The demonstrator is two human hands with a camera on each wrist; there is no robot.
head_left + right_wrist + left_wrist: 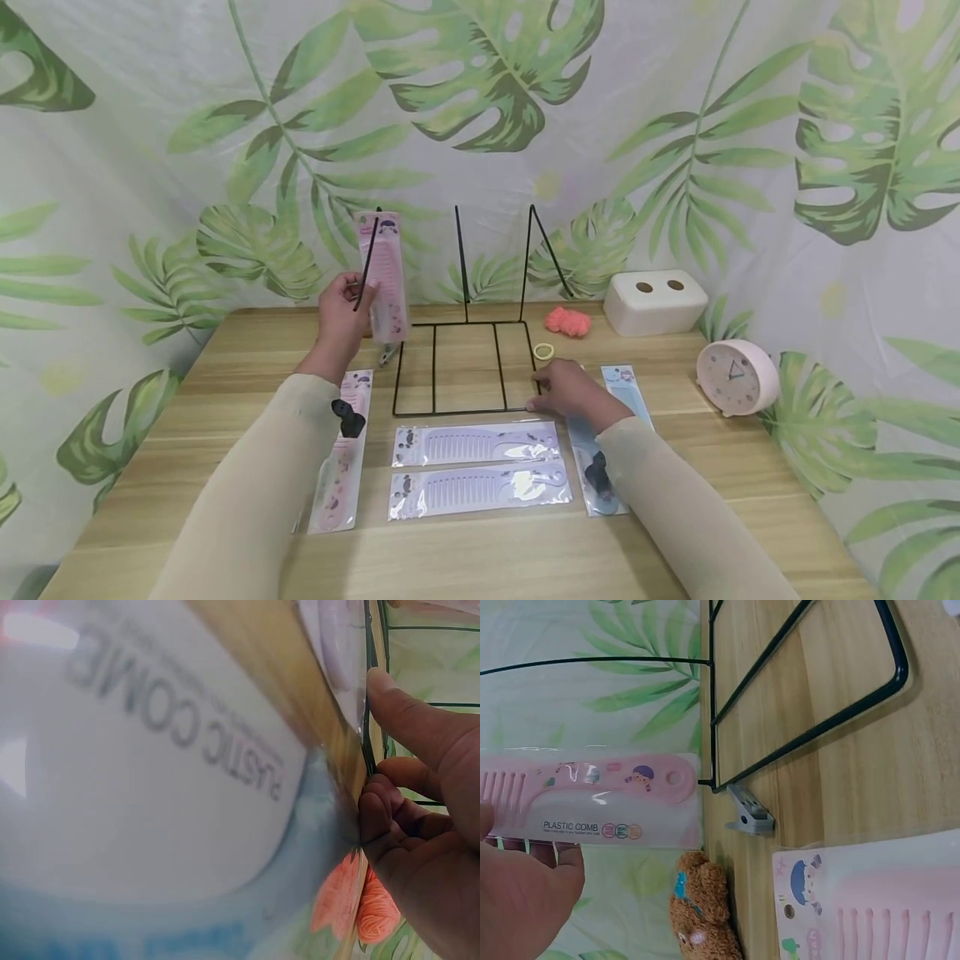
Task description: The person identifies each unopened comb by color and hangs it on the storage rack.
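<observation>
My left hand (pixel 345 315) holds a packaged pink plastic comb (pixel 388 287) upright at the black wire rack's left prong, with the prong crossing the top of the package. In the left wrist view the thumb lies over the package's edge, fingers behind it. My right hand (pixel 572 390) grips the front right corner of the wire rack (pixel 450 412), thumb and fingertips at the wire. Two packaged purple combs (pixel 480 490) lie in front of the rack. Another packaged pink comb (pixel 337 492) lies left, and a packaged blue comb (pixel 628 385) lies partly under my right forearm.
Behind the rack's right side sit a coral yarn bundle (pixel 567 322), a yellow ring (pixel 543 352) and a white box (pixel 654 307) with two holes. A pink clock (pixel 737 377) stands far right. A grey clip (pixel 750 814) and brown plush toy (pixel 701 907) are near the rack's left side.
</observation>
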